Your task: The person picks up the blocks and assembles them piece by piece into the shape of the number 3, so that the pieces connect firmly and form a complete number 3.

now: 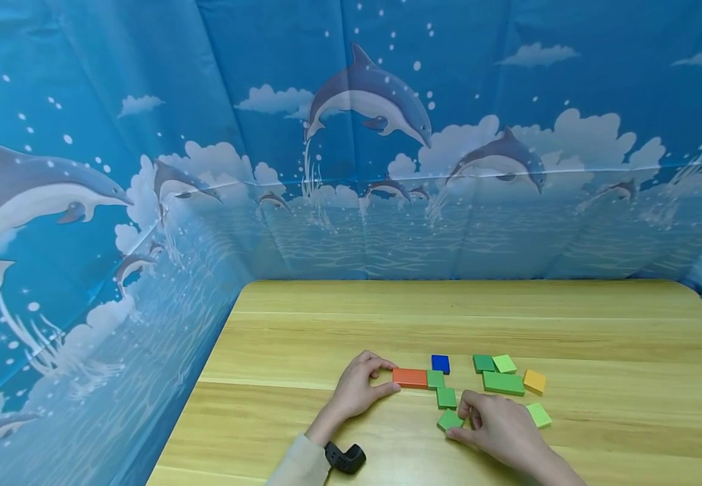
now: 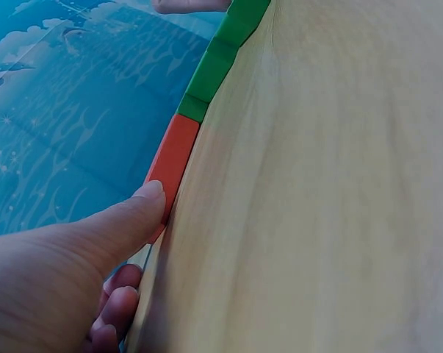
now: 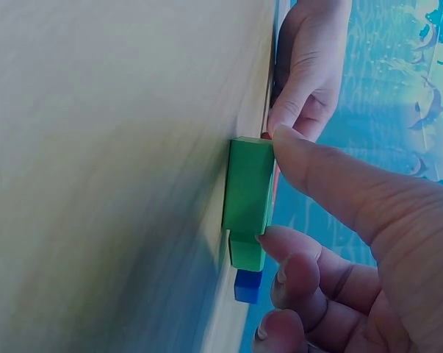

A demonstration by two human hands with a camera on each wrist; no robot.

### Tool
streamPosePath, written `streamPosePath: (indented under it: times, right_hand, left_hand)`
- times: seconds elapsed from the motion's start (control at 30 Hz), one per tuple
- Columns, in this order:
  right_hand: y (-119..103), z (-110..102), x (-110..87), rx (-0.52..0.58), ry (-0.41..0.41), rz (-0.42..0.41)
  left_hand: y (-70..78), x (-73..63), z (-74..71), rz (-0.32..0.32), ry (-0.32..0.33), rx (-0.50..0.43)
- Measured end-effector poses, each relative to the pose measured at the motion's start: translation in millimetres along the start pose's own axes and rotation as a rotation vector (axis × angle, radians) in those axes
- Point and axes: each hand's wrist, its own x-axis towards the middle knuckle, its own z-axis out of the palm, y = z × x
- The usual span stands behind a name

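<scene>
The left hand (image 1: 360, 385) pinches the near end of a flat, red-orange rectangular block (image 1: 410, 378) between thumb and fingers; the block extends from the fingertips towards the right hand (image 1: 499, 425). That hand grips a flat, green square block (image 1: 449, 420) between thumb and forefinger. The held square sits at its fingertips, on the side facing the left hand, turned at an angle.

Between the hands, a second green square (image 1: 435, 380) touches the red-orange block's far end, and a third green square (image 1: 446, 397) adjoins it, stepped towards the right hand's fingertips. Whether the held square touches the third cannot be told. A blue square block (image 1: 440, 364) lies just beyond the second.

Beyond the right hand lie a long green rectangular block (image 1: 504, 383), a darker green square (image 1: 483, 364), a lime square (image 1: 504, 364) and an orange-yellow square (image 1: 534, 382). Another lime square (image 1: 539, 415) shows beside its knuckles, partly hidden. Below both hands spreads a wood-grained table (image 1: 235, 405).
</scene>
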Motion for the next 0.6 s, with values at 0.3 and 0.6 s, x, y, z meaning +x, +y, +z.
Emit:
streamPosePath:
  times: [0.3, 0.6]
  right_hand:
    - [-1.1, 0.6, -0.5, -0.011, 0.003, 0.012]
    - [0.0, 0.6, 0.9, 0.008, -0.002, 0.05]
  left_hand:
    - [-0.3, -0.6, 0.7, -0.005, 0.003, -0.003]
    - [-0.6, -0.3, 0.3, 0.007, 0.007, 0.006]
